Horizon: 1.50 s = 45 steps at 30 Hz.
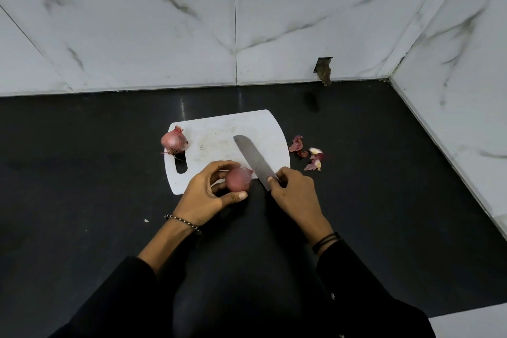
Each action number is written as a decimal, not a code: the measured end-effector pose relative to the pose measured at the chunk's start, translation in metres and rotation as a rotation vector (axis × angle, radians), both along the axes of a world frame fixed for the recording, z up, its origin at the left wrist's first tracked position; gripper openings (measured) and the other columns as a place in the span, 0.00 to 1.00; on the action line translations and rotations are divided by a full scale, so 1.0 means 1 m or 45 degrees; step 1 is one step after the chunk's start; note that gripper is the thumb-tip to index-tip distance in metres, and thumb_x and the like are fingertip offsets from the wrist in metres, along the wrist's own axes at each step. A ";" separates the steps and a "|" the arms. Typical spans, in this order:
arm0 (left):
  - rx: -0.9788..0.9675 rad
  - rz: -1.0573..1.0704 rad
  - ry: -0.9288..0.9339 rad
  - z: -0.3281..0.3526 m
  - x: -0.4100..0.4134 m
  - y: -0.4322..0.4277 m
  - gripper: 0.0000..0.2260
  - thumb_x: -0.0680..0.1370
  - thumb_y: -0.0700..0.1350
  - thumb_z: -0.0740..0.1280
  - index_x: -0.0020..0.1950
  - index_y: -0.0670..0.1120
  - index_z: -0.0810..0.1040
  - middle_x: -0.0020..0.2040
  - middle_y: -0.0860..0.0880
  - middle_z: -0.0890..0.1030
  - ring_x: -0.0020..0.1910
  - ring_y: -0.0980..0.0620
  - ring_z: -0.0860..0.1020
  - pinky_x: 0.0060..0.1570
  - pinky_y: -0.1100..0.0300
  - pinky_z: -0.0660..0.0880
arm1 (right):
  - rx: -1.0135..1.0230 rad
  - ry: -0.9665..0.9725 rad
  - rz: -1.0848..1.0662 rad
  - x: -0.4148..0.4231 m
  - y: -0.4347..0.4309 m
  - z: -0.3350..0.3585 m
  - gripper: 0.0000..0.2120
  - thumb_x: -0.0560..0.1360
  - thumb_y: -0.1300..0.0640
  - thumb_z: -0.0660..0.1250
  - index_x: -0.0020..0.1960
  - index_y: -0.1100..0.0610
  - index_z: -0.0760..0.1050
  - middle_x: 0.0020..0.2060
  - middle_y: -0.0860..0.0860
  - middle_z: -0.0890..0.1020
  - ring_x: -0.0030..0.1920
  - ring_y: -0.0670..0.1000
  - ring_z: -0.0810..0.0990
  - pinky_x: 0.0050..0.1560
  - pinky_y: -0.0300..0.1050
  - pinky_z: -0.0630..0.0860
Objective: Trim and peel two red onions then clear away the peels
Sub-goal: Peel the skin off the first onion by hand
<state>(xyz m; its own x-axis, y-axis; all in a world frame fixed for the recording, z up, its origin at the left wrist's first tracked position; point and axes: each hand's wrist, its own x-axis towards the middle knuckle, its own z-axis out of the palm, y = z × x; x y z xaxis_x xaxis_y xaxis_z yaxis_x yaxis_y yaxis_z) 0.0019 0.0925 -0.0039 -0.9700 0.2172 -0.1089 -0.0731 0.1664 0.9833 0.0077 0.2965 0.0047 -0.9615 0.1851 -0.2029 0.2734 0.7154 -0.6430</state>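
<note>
My left hand [208, 195] grips a red onion [238, 179] at the near edge of the white cutting board [219, 134]. A loose flap of skin sticks out on the onion's right side. My right hand [295, 195] holds a knife [253, 158] by its handle, the blade pointing away over the board, just right of the held onion. A second red onion [174, 140], skin and roots on, rests on the board's far left corner. Cut ends and peels [308, 153] lie on the counter to the right of the board.
The board lies on a black counter [96, 173] bounded by marble-tiled walls [164, 22] at the back and right. A dark hole [323, 70] sits at the base of the back wall. A tiny scrap [146, 220] lies on the counter near my left wrist.
</note>
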 end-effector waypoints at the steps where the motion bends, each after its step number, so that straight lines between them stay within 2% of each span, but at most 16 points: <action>1: 0.002 0.009 -0.001 0.000 0.001 0.001 0.27 0.67 0.37 0.80 0.63 0.48 0.77 0.61 0.52 0.81 0.61 0.54 0.79 0.60 0.58 0.78 | 0.053 0.017 0.013 -0.001 0.001 -0.001 0.10 0.79 0.50 0.66 0.47 0.58 0.78 0.43 0.51 0.80 0.43 0.50 0.78 0.40 0.41 0.72; 3: 0.006 0.018 0.004 0.002 0.001 0.006 0.27 0.67 0.38 0.80 0.63 0.48 0.77 0.61 0.52 0.81 0.61 0.53 0.79 0.60 0.57 0.78 | 0.098 0.019 0.038 -0.002 0.003 -0.002 0.11 0.79 0.50 0.67 0.48 0.58 0.79 0.45 0.51 0.80 0.46 0.50 0.78 0.46 0.44 0.75; 8: 0.066 0.008 -0.022 0.006 -0.003 0.023 0.26 0.67 0.38 0.80 0.63 0.48 0.78 0.60 0.50 0.82 0.61 0.52 0.80 0.60 0.56 0.78 | 0.032 0.018 0.037 0.001 0.014 -0.008 0.10 0.78 0.48 0.68 0.52 0.54 0.81 0.48 0.48 0.81 0.49 0.47 0.79 0.52 0.48 0.79; 10: 0.091 0.000 -0.045 0.007 -0.005 0.032 0.26 0.67 0.38 0.80 0.63 0.47 0.78 0.60 0.49 0.82 0.60 0.52 0.80 0.60 0.56 0.78 | -0.062 0.089 -0.011 0.004 0.018 -0.004 0.10 0.80 0.48 0.66 0.50 0.53 0.81 0.45 0.46 0.82 0.46 0.44 0.80 0.48 0.44 0.78; 13: 0.125 -0.012 -0.066 0.007 -0.008 0.046 0.26 0.67 0.39 0.80 0.64 0.48 0.78 0.60 0.49 0.82 0.60 0.51 0.81 0.60 0.55 0.78 | -0.335 0.195 -0.118 0.010 0.021 0.012 0.16 0.82 0.42 0.62 0.43 0.50 0.79 0.36 0.47 0.82 0.38 0.43 0.80 0.38 0.37 0.74; 15: 0.165 -0.011 -0.078 0.008 -0.009 0.057 0.26 0.68 0.39 0.80 0.64 0.48 0.78 0.60 0.49 0.82 0.60 0.51 0.81 0.59 0.56 0.78 | -0.523 0.231 -0.154 0.012 0.022 0.022 0.15 0.80 0.39 0.63 0.45 0.48 0.80 0.38 0.45 0.84 0.40 0.42 0.82 0.39 0.35 0.77; 18: 0.231 0.002 -0.100 0.011 -0.008 0.072 0.24 0.68 0.36 0.79 0.63 0.46 0.79 0.58 0.50 0.83 0.58 0.52 0.81 0.56 0.60 0.78 | -0.558 0.319 -0.173 0.015 0.026 0.024 0.08 0.78 0.43 0.68 0.50 0.46 0.82 0.41 0.38 0.84 0.45 0.39 0.83 0.45 0.32 0.77; 21: 0.246 -0.027 -0.112 0.013 -0.010 0.084 0.24 0.69 0.36 0.78 0.63 0.46 0.79 0.58 0.52 0.83 0.59 0.53 0.81 0.57 0.60 0.78 | -0.631 0.291 -0.284 0.016 0.036 0.018 0.07 0.78 0.44 0.68 0.51 0.44 0.83 0.43 0.40 0.85 0.45 0.42 0.83 0.48 0.41 0.80; 23: 0.256 -0.039 -0.126 0.014 -0.010 0.091 0.24 0.69 0.37 0.78 0.63 0.45 0.78 0.58 0.52 0.83 0.59 0.53 0.81 0.58 0.60 0.78 | -0.754 0.248 -0.366 0.017 0.041 0.016 0.08 0.78 0.43 0.69 0.51 0.45 0.83 0.42 0.44 0.85 0.42 0.44 0.83 0.44 0.44 0.79; 27: 0.377 0.017 -0.250 0.011 -0.007 0.109 0.23 0.70 0.38 0.77 0.64 0.44 0.78 0.58 0.48 0.83 0.59 0.51 0.81 0.58 0.59 0.78 | -0.965 0.224 -0.514 0.021 0.047 0.019 0.07 0.79 0.48 0.69 0.50 0.50 0.83 0.41 0.50 0.85 0.36 0.46 0.80 0.36 0.41 0.75; 31: 0.680 0.075 -0.513 0.011 -0.004 0.126 0.22 0.71 0.44 0.76 0.64 0.41 0.77 0.58 0.41 0.83 0.60 0.44 0.81 0.62 0.50 0.76 | -1.113 0.211 -0.601 0.024 0.052 0.020 0.08 0.79 0.53 0.69 0.48 0.56 0.84 0.39 0.58 0.84 0.35 0.53 0.76 0.35 0.44 0.74; 34: 0.896 0.151 -0.686 0.014 -0.007 0.136 0.20 0.73 0.42 0.70 0.62 0.35 0.77 0.59 0.31 0.79 0.61 0.37 0.80 0.62 0.48 0.77 | -1.236 0.177 -0.660 0.025 0.053 0.020 0.09 0.79 0.53 0.69 0.47 0.58 0.84 0.38 0.56 0.82 0.36 0.54 0.75 0.35 0.43 0.73; 36: 0.890 0.156 -0.717 0.015 -0.009 0.139 0.21 0.73 0.44 0.70 0.61 0.34 0.77 0.60 0.30 0.78 0.61 0.37 0.79 0.60 0.49 0.78 | -1.262 0.166 -0.676 0.024 0.053 0.021 0.09 0.79 0.53 0.69 0.48 0.58 0.83 0.37 0.56 0.82 0.36 0.54 0.75 0.35 0.43 0.73; 39: 0.735 0.069 -0.643 0.017 -0.009 0.140 0.22 0.73 0.46 0.72 0.62 0.34 0.77 0.57 0.37 0.83 0.58 0.41 0.82 0.58 0.52 0.79 | -1.206 0.191 -0.654 0.024 0.053 0.022 0.09 0.80 0.53 0.68 0.48 0.57 0.83 0.40 0.61 0.82 0.37 0.54 0.76 0.34 0.43 0.74; 42: 0.743 0.078 -0.687 0.019 -0.014 0.140 0.20 0.73 0.47 0.72 0.60 0.35 0.79 0.55 0.38 0.84 0.55 0.43 0.83 0.54 0.54 0.80 | -1.205 0.217 -0.664 0.023 0.050 0.024 0.09 0.80 0.53 0.67 0.49 0.57 0.83 0.41 0.60 0.83 0.36 0.51 0.76 0.32 0.40 0.73; 45: 0.795 0.100 -0.796 0.018 -0.018 0.139 0.22 0.77 0.51 0.69 0.62 0.34 0.79 0.58 0.36 0.82 0.60 0.40 0.81 0.63 0.50 0.76 | -1.363 0.200 -0.724 0.022 0.042 0.026 0.10 0.80 0.55 0.67 0.49 0.61 0.82 0.40 0.56 0.82 0.33 0.47 0.74 0.31 0.37 0.73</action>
